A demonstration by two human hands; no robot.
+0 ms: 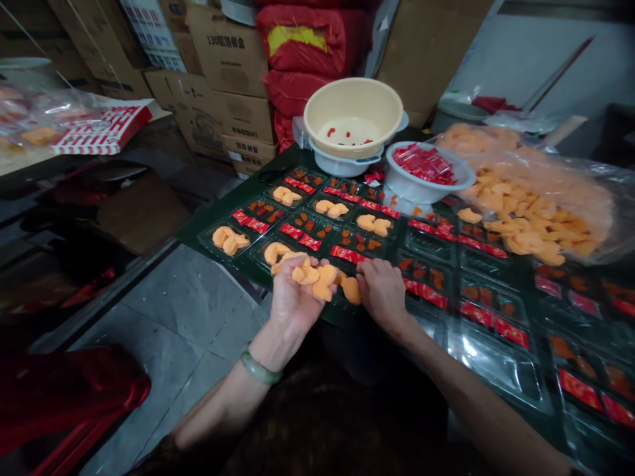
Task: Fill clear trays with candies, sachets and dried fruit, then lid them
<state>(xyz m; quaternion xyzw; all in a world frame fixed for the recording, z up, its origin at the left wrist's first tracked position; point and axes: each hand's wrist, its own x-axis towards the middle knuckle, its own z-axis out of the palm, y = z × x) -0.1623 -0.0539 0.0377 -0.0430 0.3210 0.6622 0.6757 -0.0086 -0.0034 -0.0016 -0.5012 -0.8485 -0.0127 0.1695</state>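
Note:
My left hand point(297, 291) is palm up, its fingers curled around several orange puffed snack pieces point(325, 281). Close beside it, my right hand point(381, 289) has its fingers bent against another orange puffed piece point(351, 289), over the near edge of a clear plastic tray. Clear trays cover the table in rows, each with small dark-orange bits at the back and red packets point(348, 254) across the middle. Orange pieces lie in the front compartments of several trays at the left, such as this snack pair point(230, 240). Trays at the right, like this clear tray point(496, 360), have bare front compartments.
A large plastic bag point(590, 172) spills orange pieces at the back right. Beside it are a white bowl point(461, 186) of red packets and a cream basin point(310, 119) stacked on a pale basin. Cardboard boxes point(228, 46) and red bundles point(342, 49) stand behind the table.

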